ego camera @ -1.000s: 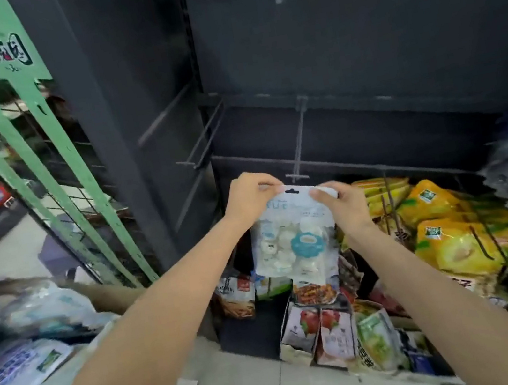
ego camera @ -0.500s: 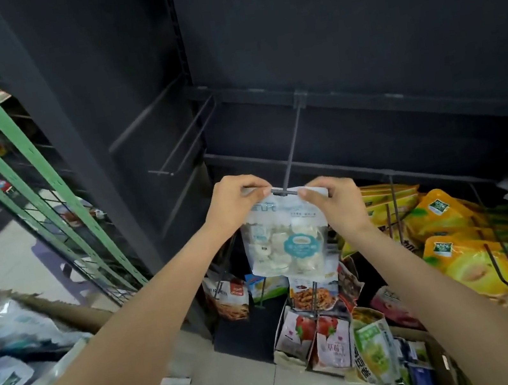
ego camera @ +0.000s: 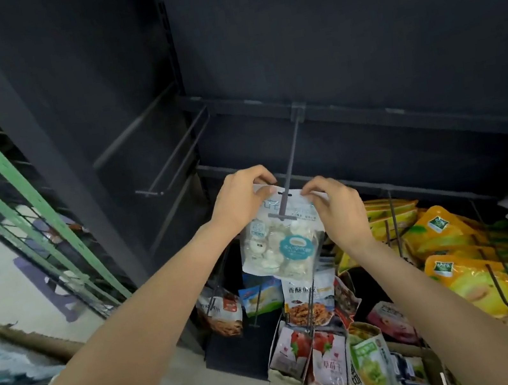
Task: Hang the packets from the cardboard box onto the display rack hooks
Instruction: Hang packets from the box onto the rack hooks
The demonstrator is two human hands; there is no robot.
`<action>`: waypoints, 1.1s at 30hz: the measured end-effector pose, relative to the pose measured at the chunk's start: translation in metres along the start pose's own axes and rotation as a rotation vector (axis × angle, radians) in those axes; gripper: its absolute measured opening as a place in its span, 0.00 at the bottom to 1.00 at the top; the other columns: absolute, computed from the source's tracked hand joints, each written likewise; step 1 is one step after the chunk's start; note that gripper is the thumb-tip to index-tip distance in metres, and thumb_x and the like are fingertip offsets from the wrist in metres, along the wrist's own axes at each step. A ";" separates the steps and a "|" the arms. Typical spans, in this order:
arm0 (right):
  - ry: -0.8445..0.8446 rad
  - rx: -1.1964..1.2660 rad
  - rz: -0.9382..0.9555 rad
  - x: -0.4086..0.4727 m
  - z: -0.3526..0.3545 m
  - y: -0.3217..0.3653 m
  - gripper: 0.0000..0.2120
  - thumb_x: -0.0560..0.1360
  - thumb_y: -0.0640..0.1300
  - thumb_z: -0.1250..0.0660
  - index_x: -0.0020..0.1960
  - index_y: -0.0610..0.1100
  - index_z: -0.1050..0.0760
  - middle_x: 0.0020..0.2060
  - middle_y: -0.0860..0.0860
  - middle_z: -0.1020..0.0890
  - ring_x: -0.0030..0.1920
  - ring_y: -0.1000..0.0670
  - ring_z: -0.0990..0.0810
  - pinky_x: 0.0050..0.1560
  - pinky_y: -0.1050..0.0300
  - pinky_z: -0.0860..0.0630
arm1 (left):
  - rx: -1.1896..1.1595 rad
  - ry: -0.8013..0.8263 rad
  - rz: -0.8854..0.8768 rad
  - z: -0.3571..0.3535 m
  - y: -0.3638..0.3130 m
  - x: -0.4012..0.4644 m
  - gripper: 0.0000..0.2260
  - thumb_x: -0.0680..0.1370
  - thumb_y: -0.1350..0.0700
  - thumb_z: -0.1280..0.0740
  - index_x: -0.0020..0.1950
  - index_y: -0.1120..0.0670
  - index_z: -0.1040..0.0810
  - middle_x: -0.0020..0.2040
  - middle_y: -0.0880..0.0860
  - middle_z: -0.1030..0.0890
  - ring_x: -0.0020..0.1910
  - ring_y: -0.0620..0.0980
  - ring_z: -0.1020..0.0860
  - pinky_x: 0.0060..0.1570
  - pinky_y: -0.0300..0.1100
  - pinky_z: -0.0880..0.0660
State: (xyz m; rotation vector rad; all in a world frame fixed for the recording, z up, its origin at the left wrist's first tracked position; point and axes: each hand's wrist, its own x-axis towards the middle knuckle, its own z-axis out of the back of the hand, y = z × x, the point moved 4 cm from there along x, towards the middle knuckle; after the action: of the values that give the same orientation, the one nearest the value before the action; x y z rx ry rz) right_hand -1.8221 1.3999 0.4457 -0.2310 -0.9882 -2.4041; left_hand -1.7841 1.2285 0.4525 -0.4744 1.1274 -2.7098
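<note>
Both hands, left hand (ego camera: 240, 199) and right hand (ego camera: 337, 208), each grip pinching a top corner, hold the white snack packet (ego camera: 283, 244) level, apparently threading its slot onto the rack hook (ego camera: 290, 166).

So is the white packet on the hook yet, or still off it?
On. The hook passes through the white packet's top hole; its end sits in front.

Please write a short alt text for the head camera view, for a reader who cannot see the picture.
Two bare hands hold a clear packet of white sweets by its top corners, the left hand and right hand threading it onto a dark display hook. Yellow snack packets hang on hooks to the right.
</note>
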 end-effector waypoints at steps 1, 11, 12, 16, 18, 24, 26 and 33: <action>0.010 0.008 -0.008 0.009 0.000 -0.003 0.09 0.76 0.35 0.37 0.47 0.47 0.22 0.48 0.51 0.19 0.45 0.51 0.21 0.46 0.51 0.24 | 0.001 0.002 0.016 -0.002 0.000 0.009 0.02 0.75 0.56 0.30 0.46 0.51 0.20 0.41 0.42 0.21 0.46 0.44 0.21 0.49 0.42 0.25; 0.076 -0.087 -0.100 0.081 -0.001 -0.019 0.13 0.77 0.33 0.41 0.57 0.43 0.23 0.58 0.45 0.23 0.55 0.45 0.23 0.51 0.55 0.28 | 0.214 -0.108 0.020 -0.015 -0.015 0.079 0.10 0.78 0.62 0.38 0.55 0.53 0.19 0.54 0.53 0.21 0.56 0.53 0.26 0.51 0.47 0.27; 0.089 -0.105 -0.107 0.085 -0.002 -0.020 0.13 0.77 0.33 0.41 0.59 0.43 0.24 0.59 0.45 0.24 0.55 0.45 0.23 0.50 0.56 0.28 | 0.271 -0.078 -0.006 -0.016 -0.016 0.084 0.13 0.79 0.63 0.39 0.59 0.53 0.21 0.58 0.54 0.22 0.59 0.54 0.27 0.53 0.46 0.28; 0.166 -0.134 -0.145 0.096 -0.008 -0.024 0.15 0.78 0.35 0.40 0.65 0.41 0.29 0.63 0.45 0.28 0.60 0.45 0.26 0.51 0.61 0.32 | 0.513 0.169 -0.084 -0.025 -0.019 0.097 0.26 0.78 0.69 0.43 0.75 0.52 0.38 0.75 0.52 0.38 0.75 0.51 0.42 0.72 0.45 0.42; 0.215 -0.152 -0.154 0.100 -0.009 -0.024 0.16 0.78 0.35 0.40 0.65 0.40 0.30 0.64 0.45 0.29 0.63 0.45 0.28 0.55 0.60 0.32 | 0.582 0.238 -0.073 -0.025 -0.018 0.099 0.30 0.77 0.70 0.42 0.76 0.51 0.43 0.77 0.51 0.44 0.77 0.50 0.49 0.74 0.46 0.47; 0.121 -0.083 -0.100 0.096 0.006 -0.001 0.15 0.78 0.34 0.42 0.64 0.40 0.28 0.68 0.46 0.31 0.69 0.47 0.34 0.63 0.62 0.38 | 0.579 0.197 -0.070 -0.011 -0.029 0.085 0.31 0.77 0.69 0.41 0.77 0.52 0.45 0.77 0.52 0.44 0.76 0.50 0.48 0.74 0.46 0.47; 0.055 -0.037 -0.042 0.091 0.017 0.019 0.14 0.78 0.34 0.42 0.61 0.40 0.25 0.64 0.46 0.28 0.66 0.47 0.32 0.60 0.65 0.38 | 0.529 0.107 -0.092 0.003 -0.039 0.073 0.29 0.76 0.68 0.40 0.75 0.53 0.40 0.75 0.52 0.38 0.75 0.51 0.42 0.72 0.44 0.41; 0.125 0.102 0.054 0.061 0.025 0.107 0.12 0.78 0.35 0.42 0.57 0.42 0.24 0.50 0.46 0.19 0.50 0.49 0.20 0.53 0.56 0.24 | 0.387 -0.054 -0.046 0.083 -0.051 0.001 0.13 0.78 0.61 0.42 0.61 0.54 0.27 0.54 0.55 0.21 0.53 0.55 0.23 0.47 0.48 0.25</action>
State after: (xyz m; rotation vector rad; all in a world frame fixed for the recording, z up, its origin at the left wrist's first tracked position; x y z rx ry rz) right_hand -1.8178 1.3291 0.5490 -0.0686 -1.0310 -2.2822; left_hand -1.7573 1.2092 0.5446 -0.5096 0.5616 -2.8372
